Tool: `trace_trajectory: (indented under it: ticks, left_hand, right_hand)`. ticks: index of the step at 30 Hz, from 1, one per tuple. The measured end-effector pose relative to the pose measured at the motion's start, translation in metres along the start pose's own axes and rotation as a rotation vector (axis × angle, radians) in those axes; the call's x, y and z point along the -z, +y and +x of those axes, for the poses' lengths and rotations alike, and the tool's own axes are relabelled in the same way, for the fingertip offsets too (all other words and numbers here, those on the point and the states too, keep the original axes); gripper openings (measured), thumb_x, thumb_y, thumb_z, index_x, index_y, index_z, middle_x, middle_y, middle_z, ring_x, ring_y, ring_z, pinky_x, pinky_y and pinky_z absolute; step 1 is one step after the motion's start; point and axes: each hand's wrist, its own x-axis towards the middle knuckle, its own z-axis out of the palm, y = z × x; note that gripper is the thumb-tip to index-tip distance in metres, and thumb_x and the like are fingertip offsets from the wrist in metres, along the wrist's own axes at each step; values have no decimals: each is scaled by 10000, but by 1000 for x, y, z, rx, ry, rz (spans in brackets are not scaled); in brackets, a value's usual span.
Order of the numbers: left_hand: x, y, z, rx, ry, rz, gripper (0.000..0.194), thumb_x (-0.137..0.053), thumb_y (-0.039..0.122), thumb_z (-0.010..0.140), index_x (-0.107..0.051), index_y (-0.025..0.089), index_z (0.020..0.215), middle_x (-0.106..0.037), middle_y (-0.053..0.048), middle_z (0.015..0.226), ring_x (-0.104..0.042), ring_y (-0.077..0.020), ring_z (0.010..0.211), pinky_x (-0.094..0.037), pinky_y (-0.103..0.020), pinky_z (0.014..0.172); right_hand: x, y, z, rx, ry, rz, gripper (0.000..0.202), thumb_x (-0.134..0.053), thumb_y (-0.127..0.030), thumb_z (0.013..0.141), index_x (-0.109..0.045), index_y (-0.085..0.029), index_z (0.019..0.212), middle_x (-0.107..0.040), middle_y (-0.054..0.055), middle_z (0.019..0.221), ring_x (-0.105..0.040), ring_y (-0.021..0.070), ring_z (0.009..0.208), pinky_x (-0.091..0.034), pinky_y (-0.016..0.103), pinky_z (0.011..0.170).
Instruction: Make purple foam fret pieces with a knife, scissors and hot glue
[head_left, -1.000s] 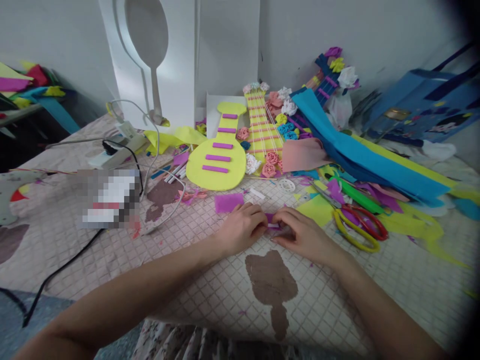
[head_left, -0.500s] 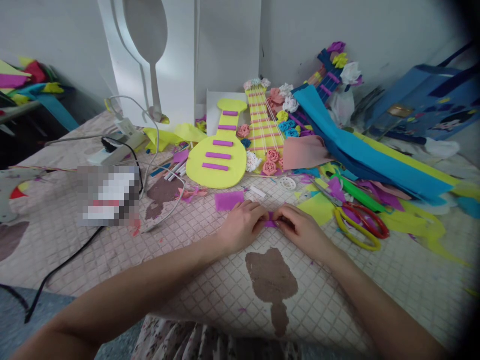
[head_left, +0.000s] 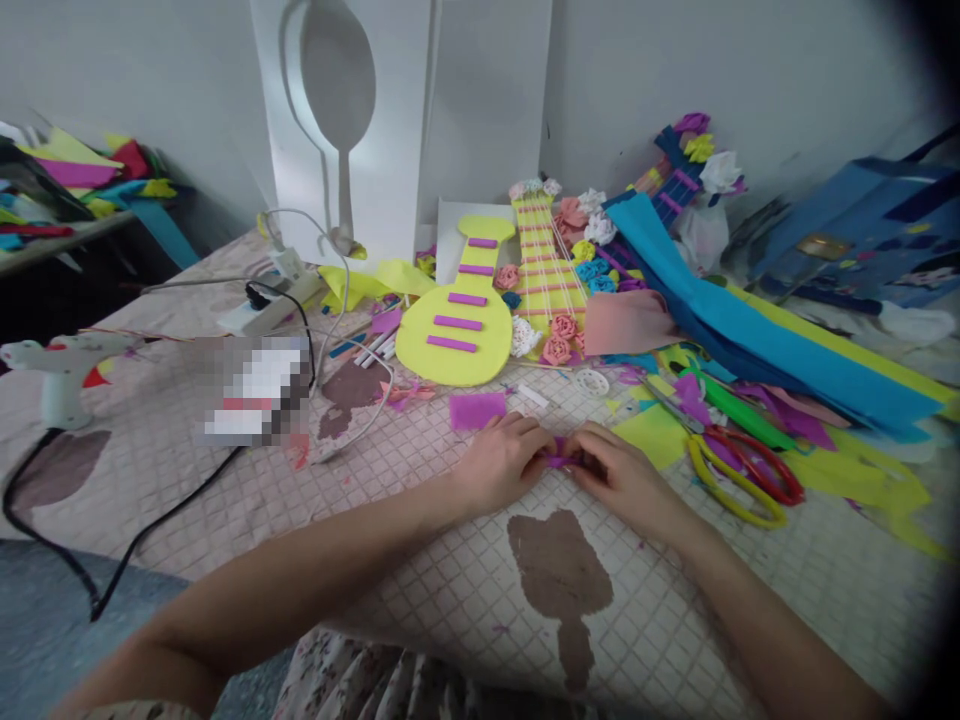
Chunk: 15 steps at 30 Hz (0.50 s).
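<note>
Along the far edge of the table, a yellow guitar-shaped cutout with purple bars is lying beside a flower-trimmed yellow piece, both beyond the hands. Toward the right edge, a long blue strip is resting over other coloured pieces, and scissors with red and yellow handles are lying just beyond the right hand, near a flat yellow sheet. Toward the left edge, a white glue gun is trailing a black cord, and a white power strip is sitting nearer the far-left corner. A flat purple piece and a short white stick are lying just beyond the left hand. Between the hands and the near edge, the grid-patterned surface is showing a brown patch. A small purple strip is bridging the narrow gap between the hands; the fingertips of both are closing on its ends, the fingers partly hiding it.
</note>
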Motion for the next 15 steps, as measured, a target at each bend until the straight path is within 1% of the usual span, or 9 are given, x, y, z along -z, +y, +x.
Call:
trace_trajectory:
  ticks: [4, 6, 7, 10, 12, 14, 15]
  left_hand:
    - [7, 1, -2, -7, 7, 22, 135, -513, 192, 836, -588, 161, 945, -623, -68, 920, -560, -191, 878, -444, -318, 780]
    - [18, 3, -6, -19, 24, 37, 156, -511, 208, 845, -589, 159, 972, -630, -74, 944, -564, -193, 903, -446, -322, 804]
    - [25, 5, -9, -25, 35, 43, 166, -509, 212, 851, -588, 158, 987, -635, -74, 952, -567, -192, 914, -446, -321, 819]
    - [58, 14, -28, -18, 80, 52, 162, -488, 227, 876, -595, 161, 979, -654, -67, 944, -584, -177, 910, -447, -307, 838]
    - [87, 19, -51, 33, 118, 80, 162, -462, 223, 892, -605, 165, 942, -665, -63, 914, -597, -161, 871, -455, -293, 812]
    - [118, 18, -83, 151, 193, 133, 173, -453, 234, 898, -616, 178, 897, -671, -47, 859, -608, -140, 820, -462, -269, 768]
    - [135, 14, -102, 248, 248, 182, 179, -459, 253, 891, -621, 184, 860, -672, -42, 844, -613, -135, 790, -464, -259, 732]
  right_hand:
    - [-2, 1, -1, -3, -15, 4, 63, -494, -176, 837, -505, -223, 795, -555, 25, 823, -556, 184, 803, -459, 314, 709]
    - [-3, 3, -2, -24, -15, 18, 23, -506, -220, 840, -527, -227, 831, -568, 29, 839, -562, 185, 784, -468, 316, 693]
    - [-3, 4, -3, -37, -10, 24, 40, -517, -251, 840, -540, -230, 865, -576, 32, 855, -564, 188, 777, -472, 319, 683]
    - [-5, 9, -4, -65, 8, 34, 175, -529, -351, 842, -566, -243, 975, -594, 41, 876, -570, 194, 739, -476, 318, 632]
    - [-8, 14, -5, -78, 19, 35, 224, -525, -397, 840, -578, -248, 999, -601, 40, 858, -570, 191, 702, -469, 309, 592]
    - [-10, 20, -5, -86, 25, 41, 247, -533, -419, 834, -583, -249, 1006, -608, 37, 861, -574, 189, 699, -468, 302, 587]
    - [-11, 23, -5, -88, 28, 46, 253, -539, -425, 831, -585, -249, 1006, -612, 36, 867, -577, 189, 708, -471, 301, 594]
